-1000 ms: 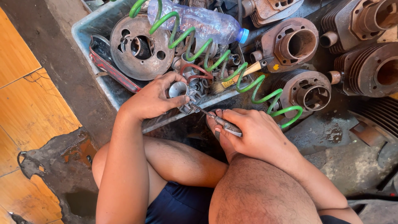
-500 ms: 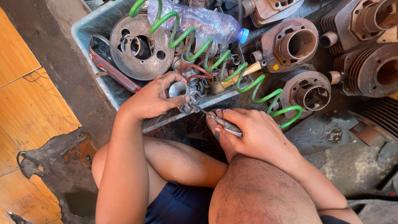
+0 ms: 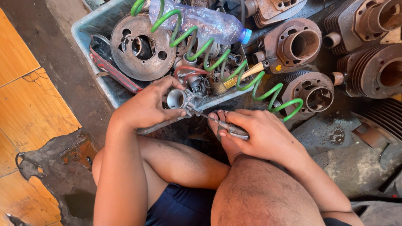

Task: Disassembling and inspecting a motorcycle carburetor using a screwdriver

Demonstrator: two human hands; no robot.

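My left hand (image 3: 146,106) grips a small grey metal carburettor body (image 3: 178,99) with a round bore, held over the front edge of a grey plastic tray (image 3: 94,27). My right hand (image 3: 255,134) is closed on a slim metal tool (image 3: 228,127), its thin tip reaching left into the carburettor. A coiled green air hose (image 3: 201,50) runs from the top of the view across the tray and curls down toward my right hand. My bare knees and dark blue shorts fill the bottom of the view.
In the tray lie a rusty round engine plate (image 3: 140,48), a clear plastic bottle with a blue cap (image 3: 201,21), a paintbrush (image 3: 234,79) and small parts. Several finned engine cylinders (image 3: 312,90) stand at right. Orange floor tiles (image 3: 29,109) lie at left.
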